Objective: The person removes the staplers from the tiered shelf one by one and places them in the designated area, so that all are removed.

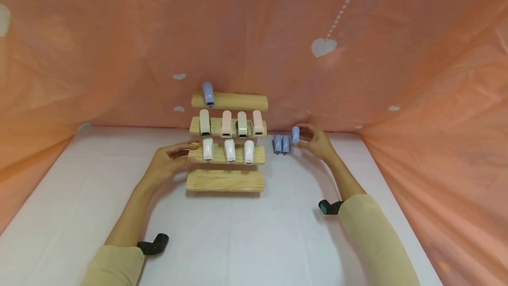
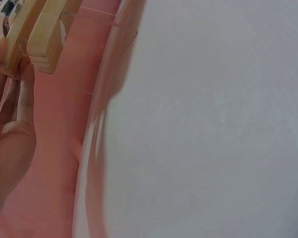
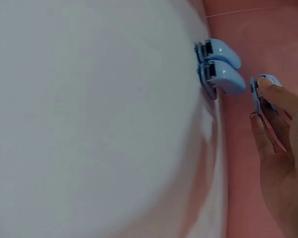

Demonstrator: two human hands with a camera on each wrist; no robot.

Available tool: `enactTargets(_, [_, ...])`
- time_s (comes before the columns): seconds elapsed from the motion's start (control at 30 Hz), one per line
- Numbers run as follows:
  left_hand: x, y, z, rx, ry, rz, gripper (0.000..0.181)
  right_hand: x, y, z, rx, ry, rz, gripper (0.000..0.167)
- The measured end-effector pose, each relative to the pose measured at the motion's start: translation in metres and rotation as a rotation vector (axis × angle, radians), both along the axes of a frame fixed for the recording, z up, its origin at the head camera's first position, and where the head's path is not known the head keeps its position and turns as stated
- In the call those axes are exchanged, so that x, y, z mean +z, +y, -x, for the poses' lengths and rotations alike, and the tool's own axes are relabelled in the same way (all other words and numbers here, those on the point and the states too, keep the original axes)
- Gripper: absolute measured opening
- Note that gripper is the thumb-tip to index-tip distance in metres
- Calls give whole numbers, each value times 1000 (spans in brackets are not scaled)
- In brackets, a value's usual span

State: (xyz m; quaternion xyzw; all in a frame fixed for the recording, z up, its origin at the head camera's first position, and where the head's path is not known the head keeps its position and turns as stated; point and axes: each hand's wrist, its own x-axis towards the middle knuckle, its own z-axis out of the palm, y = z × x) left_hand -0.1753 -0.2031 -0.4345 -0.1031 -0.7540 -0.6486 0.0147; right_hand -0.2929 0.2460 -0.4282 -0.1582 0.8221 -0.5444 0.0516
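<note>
My right hand (image 1: pixel 317 144) pinches a small lavender-blue stapler (image 1: pixel 295 135) between thumb and fingers; in the right wrist view this stapler (image 3: pixel 272 80) is off the table. Just left of it, two matching staplers (image 1: pixel 281 144) stand side by side on the table. My left hand (image 1: pixel 168 162) grips the left end of a wooden shelf plank (image 1: pixel 259 154), thumb above and fingers underneath in the left wrist view. Three white staplers (image 1: pixel 229 151) sit on that plank. Pink and pale green staplers (image 1: pixel 242 124) line the plank above. One lavender stapler (image 1: pixel 208 94) rests at the top plank's left end.
The tiered stand's lowest plank (image 1: pixel 225 181) bears nothing. A white cloth (image 1: pixel 238 242) covers the table. Orange-pink sheeting (image 1: pixel 131 47) with white hearts rises behind and at both sides. Black wrist cameras (image 1: pixel 155 245) are worn on both forearms.
</note>
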Motion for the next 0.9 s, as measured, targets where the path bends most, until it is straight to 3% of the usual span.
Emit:
enactTargets(0.27, [1,-1,0,6,-2,11,39,-15,2,-3,0,26,-48,62])
enactTargets(0.57, [-1,-1,0,-15,-11,15,43,-32,5,-2,-31,-28,-131,65])
enactTargets(0.67, [-3,0,-1,-26,8,10,41,-31,4,-6,-26,-27,-106,65])
enactTargets(0.9, [-2,-2,0,-9,18,45,40,-36,1,0,-25,-22,-99,66])
